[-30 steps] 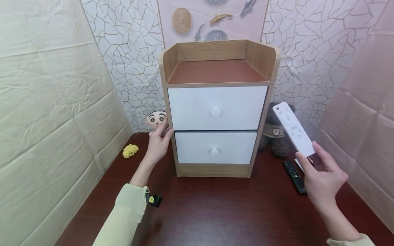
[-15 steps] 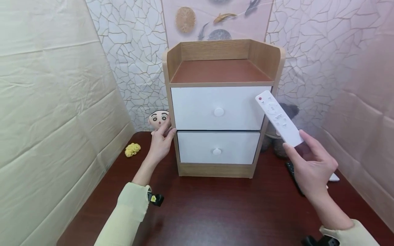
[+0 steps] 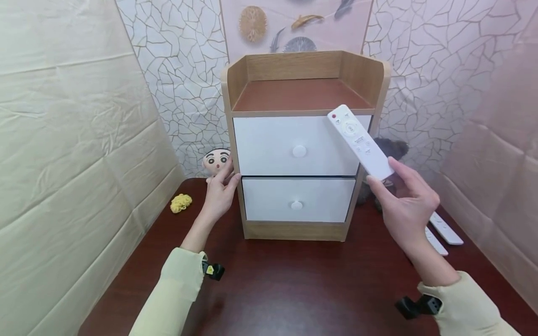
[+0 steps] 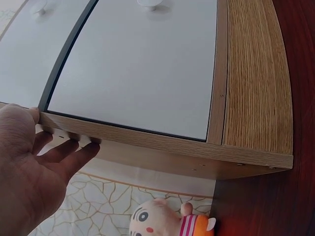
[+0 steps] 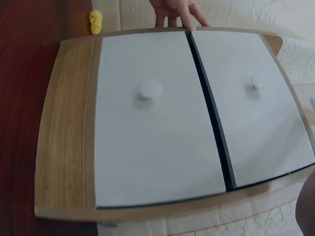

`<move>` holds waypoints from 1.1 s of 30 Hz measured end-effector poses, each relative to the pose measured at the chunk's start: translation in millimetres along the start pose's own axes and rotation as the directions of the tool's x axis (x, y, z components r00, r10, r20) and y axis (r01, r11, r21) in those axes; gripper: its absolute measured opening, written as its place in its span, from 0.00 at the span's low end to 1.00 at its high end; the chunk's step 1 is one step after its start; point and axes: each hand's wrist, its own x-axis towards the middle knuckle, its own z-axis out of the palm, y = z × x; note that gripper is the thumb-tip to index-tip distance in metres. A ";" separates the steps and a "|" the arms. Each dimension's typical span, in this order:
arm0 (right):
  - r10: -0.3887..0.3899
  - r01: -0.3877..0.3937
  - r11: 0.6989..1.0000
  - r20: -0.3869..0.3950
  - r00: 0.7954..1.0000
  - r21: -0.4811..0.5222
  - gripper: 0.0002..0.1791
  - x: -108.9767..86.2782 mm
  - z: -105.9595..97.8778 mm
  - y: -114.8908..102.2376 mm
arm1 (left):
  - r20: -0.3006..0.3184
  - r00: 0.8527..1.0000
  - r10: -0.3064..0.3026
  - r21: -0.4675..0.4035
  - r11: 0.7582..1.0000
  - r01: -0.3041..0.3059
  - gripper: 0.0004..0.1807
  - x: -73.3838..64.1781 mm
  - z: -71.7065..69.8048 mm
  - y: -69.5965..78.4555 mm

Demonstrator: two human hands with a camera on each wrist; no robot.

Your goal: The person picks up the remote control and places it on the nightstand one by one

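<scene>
My right hand (image 3: 405, 210) pinches a white remote control (image 3: 361, 142) by its lower end, thumb on one edge and fingers on the other. The remote tilts up and left, overlapping the upper drawer (image 3: 269, 144) and reaching the shelf's front edge in the head view. Between thumb and fingers, my left hand (image 3: 218, 193) holds the left front edge of a wooden drawer cabinet (image 3: 294, 231). In the left wrist view, its thumb (image 4: 34, 115) lies at the front edge and its fingers (image 4: 74, 160) touch the side panel. Both white drawers are closed.
A cartoon-faced doll (image 3: 215, 160) is behind the cabinet's left side. A yellow bundle (image 3: 181, 203) lies at the table's left edge. Two white remotes (image 3: 446, 227) lie at the right, partly behind my forearm. A dark plush toy (image 3: 392, 148) sits right of the cabinet.
My right hand has carried the white remote left and up, from beside the cabinet to before the upper drawer. My left hand keeps its place on the cabinet edge.
</scene>
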 end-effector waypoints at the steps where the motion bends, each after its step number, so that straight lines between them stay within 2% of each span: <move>1: -0.001 0.001 1.000 -0.004 1.000 0.001 0.30 1.6 4.0 -0.9 | 0.001 1.000 -0.004 -0.002 1.000 0.004 0.32 0.3 0.1 0.0; 5: -0.006 0.005 1.000 -0.015 1.000 -0.023 0.28 9.3 20.0 -6.4 | 0.000 1.000 -0.010 -0.004 1.000 0.010 0.32 0.4 0.0 1.3; 12: -0.014 0.015 0.999 -0.019 1.000 0.039 0.24 29.0 47.3 -21.1 | 0.009 1.000 0.000 -0.014 1.000 0.000 0.32 0.2 0.8 2.5; 16: -0.016 0.017 0.999 -0.031 0.999 0.041 0.24 35.8 61.6 -26.6 | 0.002 1.000 0.003 -0.004 1.000 -0.003 0.32 -0.6 1.2 2.5; 25: -0.071 0.070 0.996 -0.033 0.997 -0.051 0.23 48.0 95.7 -36.8 | 0.002 1.000 -0.001 -0.004 1.000 0.001 0.31 -1.3 -0.3 1.5; 33: -0.019 0.016 0.997 -0.033 0.999 -0.081 0.23 60.9 127.5 -46.4 | -0.007 1.000 0.022 0.001 1.000 -0.022 0.31 -0.6 -0.5 0.7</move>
